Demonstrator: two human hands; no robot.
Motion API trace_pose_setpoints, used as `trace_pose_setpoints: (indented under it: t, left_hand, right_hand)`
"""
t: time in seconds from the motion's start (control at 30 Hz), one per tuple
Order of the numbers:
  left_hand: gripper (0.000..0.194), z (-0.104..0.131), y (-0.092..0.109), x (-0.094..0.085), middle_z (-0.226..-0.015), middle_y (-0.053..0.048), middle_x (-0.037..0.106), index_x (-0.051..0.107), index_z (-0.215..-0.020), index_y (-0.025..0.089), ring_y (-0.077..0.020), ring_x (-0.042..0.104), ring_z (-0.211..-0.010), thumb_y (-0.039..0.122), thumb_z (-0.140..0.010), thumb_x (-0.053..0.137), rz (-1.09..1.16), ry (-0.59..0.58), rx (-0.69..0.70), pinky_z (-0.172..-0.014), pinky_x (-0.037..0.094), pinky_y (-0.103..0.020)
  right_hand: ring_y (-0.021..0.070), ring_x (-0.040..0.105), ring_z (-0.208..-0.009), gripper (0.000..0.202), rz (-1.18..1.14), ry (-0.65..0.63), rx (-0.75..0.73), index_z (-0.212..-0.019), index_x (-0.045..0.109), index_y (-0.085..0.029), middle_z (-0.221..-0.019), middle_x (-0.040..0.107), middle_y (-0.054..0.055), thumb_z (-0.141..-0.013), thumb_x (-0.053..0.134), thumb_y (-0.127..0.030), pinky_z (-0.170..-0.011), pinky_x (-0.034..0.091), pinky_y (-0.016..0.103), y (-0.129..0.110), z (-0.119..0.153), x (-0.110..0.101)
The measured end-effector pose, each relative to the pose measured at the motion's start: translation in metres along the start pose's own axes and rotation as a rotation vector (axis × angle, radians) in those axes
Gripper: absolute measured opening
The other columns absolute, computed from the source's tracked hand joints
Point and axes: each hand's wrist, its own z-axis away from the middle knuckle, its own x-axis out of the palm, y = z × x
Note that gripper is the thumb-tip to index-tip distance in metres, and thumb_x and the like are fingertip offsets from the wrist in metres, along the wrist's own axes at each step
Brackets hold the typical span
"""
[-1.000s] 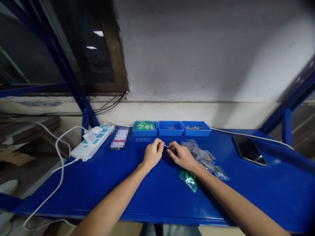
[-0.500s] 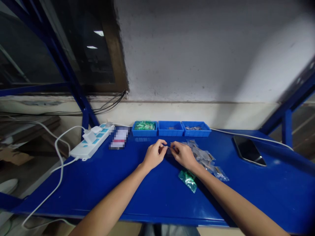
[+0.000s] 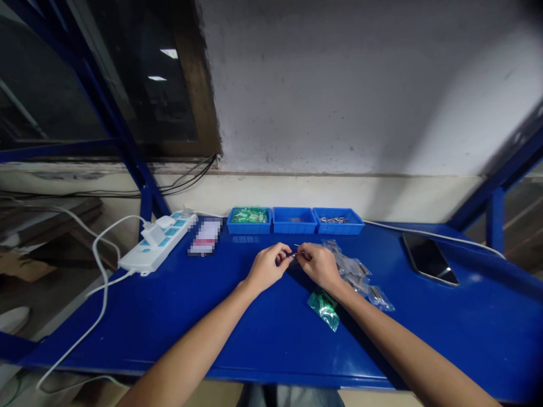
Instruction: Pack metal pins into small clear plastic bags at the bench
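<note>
A green-tinted plastic packet (image 3: 324,311) lies toward the front edge of a blue desk (image 3: 237,339), beside the worker's right forearm, as fine two-handed work goes on above the middle of the desk, nearer its back edge. The left hand (image 3: 268,267) is closed in a pinch, thumb against fingertips, on a slender piece (image 3: 292,256) held off the surface; the right hand (image 3: 319,264), its fingers curled just beside, appears to pinch the same piece, and a thin tip (image 3: 296,245) pokes up next to it, though whether that belongs to a second piece cannot be told. The step in hand looks to be lining up or joining small parts; the next move would call for a light, steady grip from both hands. Clear plastic packets (image 3: 358,270) lie in a loose pile past the right wrist, with a smartphone (image 3: 430,260) toward the right edge and a white power strip (image 3: 146,259) near the left. Along the back edge stand three blue bins: the left bin (image 3: 249,229) with green packets, the middle bin (image 3: 294,228) with contents too small to identify, the right bin (image 3: 339,229) with slender metal pieces.
</note>
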Motion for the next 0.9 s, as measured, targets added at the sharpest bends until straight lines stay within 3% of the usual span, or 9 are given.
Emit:
trace_pose_setpoints:
  t: [0.3,0.6,0.9]
  left_hand:
    - [0.009,0.0007,0.0037,-0.0018,-0.081,0.000,0.063,0.061,-0.087,0.021,-0.0115,0.056,-0.068,0.019,-0.082,0.054,-0.049,0.014,0.063,-0.064,0.044,-0.021]
    - [0.012,-0.0027,-0.0008,-0.0036,-0.083,-0.002,0.066,0.059,-0.086,0.020,-0.0142,0.060,-0.076,0.025,-0.088,0.048,-0.122,0.112,-0.025,-0.069,0.044,-0.023]
    - [0.037,-0.0025,-0.0034,-0.0050,-0.063,-0.002,0.065,0.055,-0.064,0.019,-0.0147,0.062,-0.061,0.037,-0.092,0.039,-0.186,0.109,-0.123,-0.059,0.040,-0.022]
  right_hand:
    - [0.0144,0.054,-0.057,0.018,-0.017,-0.001,-0.032,-0.078,0.068,-0.023,-0.062,0.061,0.001,-0.079,0.051,-0.018,-0.054,0.031,0.023,0.0000,0.0001,0.0008]
    - [0.0133,0.052,-0.057,0.014,-0.083,-0.030,-0.064,-0.085,0.063,-0.020,-0.063,0.056,-0.001,-0.084,0.051,-0.026,-0.057,0.036,0.023,-0.0011,-0.0005,0.0011]
    - [0.0135,0.051,-0.060,0.012,-0.126,-0.028,-0.107,-0.088,0.059,-0.020,-0.070,0.053,0.000,-0.086,0.050,-0.027,-0.059,0.038,0.024,-0.0039,0.0002,-0.0009]
